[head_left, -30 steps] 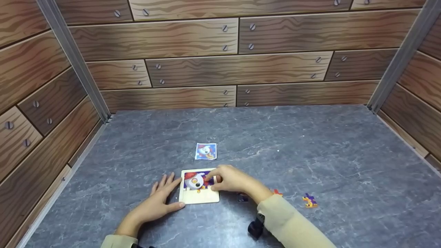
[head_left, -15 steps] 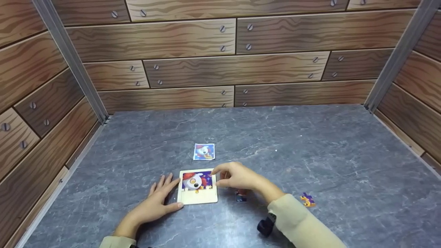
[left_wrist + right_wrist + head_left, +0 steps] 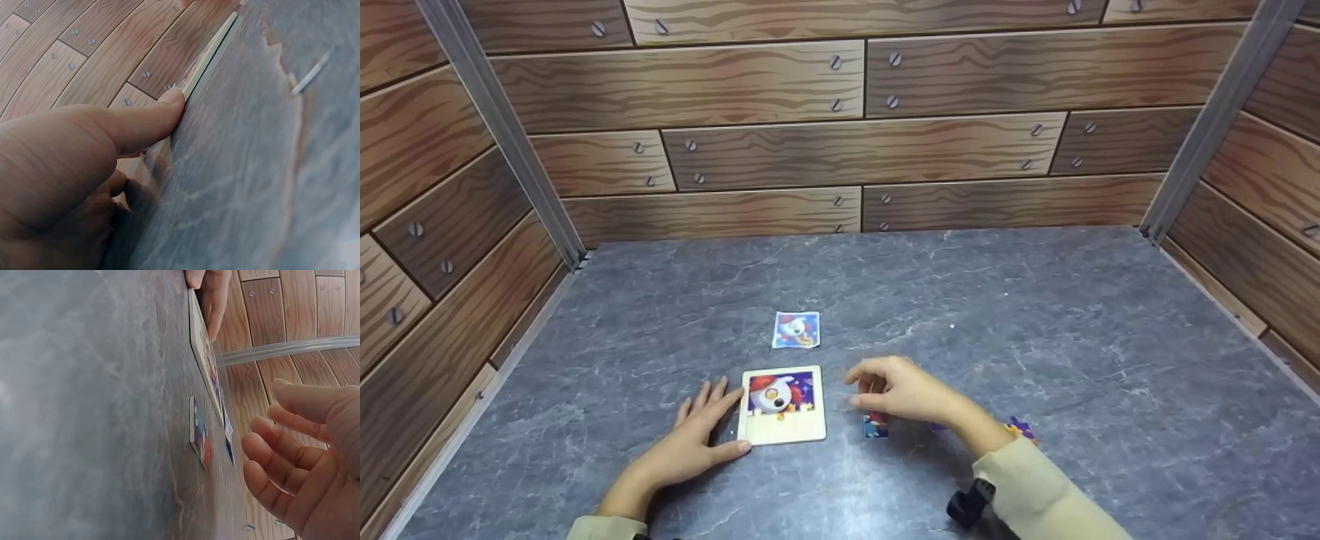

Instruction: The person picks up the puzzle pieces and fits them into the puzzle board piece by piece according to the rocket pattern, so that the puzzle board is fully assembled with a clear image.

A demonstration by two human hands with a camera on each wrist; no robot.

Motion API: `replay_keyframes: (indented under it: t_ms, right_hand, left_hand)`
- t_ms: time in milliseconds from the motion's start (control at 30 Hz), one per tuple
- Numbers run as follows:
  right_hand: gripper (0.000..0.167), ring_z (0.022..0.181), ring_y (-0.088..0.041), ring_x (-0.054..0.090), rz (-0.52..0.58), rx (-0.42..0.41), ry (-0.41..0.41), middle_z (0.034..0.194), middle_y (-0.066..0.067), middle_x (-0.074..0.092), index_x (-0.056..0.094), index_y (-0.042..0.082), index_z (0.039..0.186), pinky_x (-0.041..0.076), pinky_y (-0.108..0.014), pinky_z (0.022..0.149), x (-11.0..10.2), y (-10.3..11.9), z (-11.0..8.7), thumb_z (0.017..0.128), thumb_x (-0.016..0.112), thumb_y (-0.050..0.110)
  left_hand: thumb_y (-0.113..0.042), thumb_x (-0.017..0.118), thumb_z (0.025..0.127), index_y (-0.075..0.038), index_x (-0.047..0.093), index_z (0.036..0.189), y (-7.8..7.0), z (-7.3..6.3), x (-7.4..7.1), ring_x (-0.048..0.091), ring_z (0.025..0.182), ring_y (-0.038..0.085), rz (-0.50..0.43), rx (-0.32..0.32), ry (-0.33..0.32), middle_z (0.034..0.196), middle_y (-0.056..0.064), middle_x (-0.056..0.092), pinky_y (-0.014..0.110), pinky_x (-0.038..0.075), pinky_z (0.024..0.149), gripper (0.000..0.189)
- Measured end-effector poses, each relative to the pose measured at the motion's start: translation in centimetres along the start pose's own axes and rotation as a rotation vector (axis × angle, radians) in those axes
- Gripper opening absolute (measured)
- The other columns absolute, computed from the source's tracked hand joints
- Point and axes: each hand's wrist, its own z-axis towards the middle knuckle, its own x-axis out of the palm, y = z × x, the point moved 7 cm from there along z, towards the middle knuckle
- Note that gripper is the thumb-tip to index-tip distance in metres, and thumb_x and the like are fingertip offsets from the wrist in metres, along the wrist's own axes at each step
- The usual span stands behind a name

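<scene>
Head view has my right hand [image 3: 904, 390] released, fingers loosely curved in the air, partly hiding a blue and red jigsaw piece [image 3: 876, 427] on the grey marbled bench [image 3: 660, 300]. My right forearm leaves only a sliver of purple [image 3: 937, 427] showing, and my beige right sleeve [image 3: 1050, 480] overlaps a purple and orange jigsaw piece [image 3: 1020, 429]. Seen edge-on from the right wrist, the blue and red shape could be one piece or two; I can't tell. My left hand [image 3: 686, 446] lies with relaxed, spread fingers, touching the left edge of a square cream wooden puzzle tray [image 3: 784, 430]. Bare surface separates the tray's right edge from my right fingertips, and its far edge from a small printed card [image 3: 796, 330]. Inside the tray, a joined cartoon picture [image 3: 776, 397] fills the far part; nearer me shows pale wood.
</scene>
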Motion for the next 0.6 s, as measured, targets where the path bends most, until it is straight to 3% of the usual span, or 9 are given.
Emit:
replay_keyframes:
  t_ms: [300,600]
  right_hand:
    - [0.029,0.071,-0.011,0.057,-0.045,-0.009,-0.057,0.081,0.001,0.062,0.065,-0.001,0.107,0.049,-0.025,0.064,-0.3,-0.1,-1.8,0.083,0.069,0.016]
    - [0.028,0.069,-0.011,0.057,-0.036,0.048,-0.077,0.08,0.001,0.062,0.064,-0.002,0.102,0.05,-0.024,0.061,-0.1,-0.7,-3.2,0.081,0.071,0.014]
  left_hand:
    - [-0.043,0.067,0.083,-0.012,0.031,0.147,0.0,-0.3,-0.1,-0.009,0.139,0.037,-0.013,0.009,-0.006,0.153,0.02,0.007,0.055,-0.013,0.106,0.08]
    - [-0.044,0.067,0.082,-0.012,0.032,0.146,-0.1,-0.1,0.0,-0.008,0.139,0.038,-0.004,0.004,-0.002,0.153,0.019,0.008,0.055,-0.013,0.106,0.08]
